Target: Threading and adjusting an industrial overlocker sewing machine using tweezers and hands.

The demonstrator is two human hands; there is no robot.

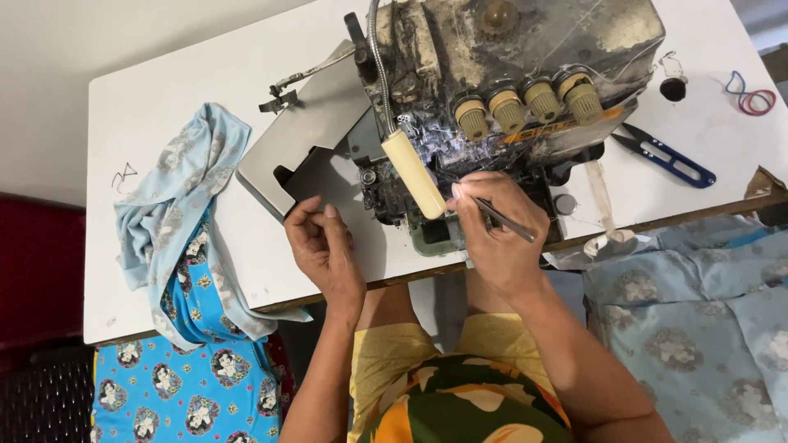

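Observation:
A worn, dirty overlock sewing machine with several cream tension knobs stands on a white table. My right hand grips thin metal tweezers, their tips pointed into the threads at the machine's front. A cream lamp head on a flexible arm hangs just left of that hand. My left hand rests by the grey metal bed plate, thumb and fingers pinched together; whether it holds a thread I cannot tell.
Light blue printed cloth drapes over the table's left front edge. Blue thread snips and a rubber band lie at the right. More pale blue fabric is piled at the lower right.

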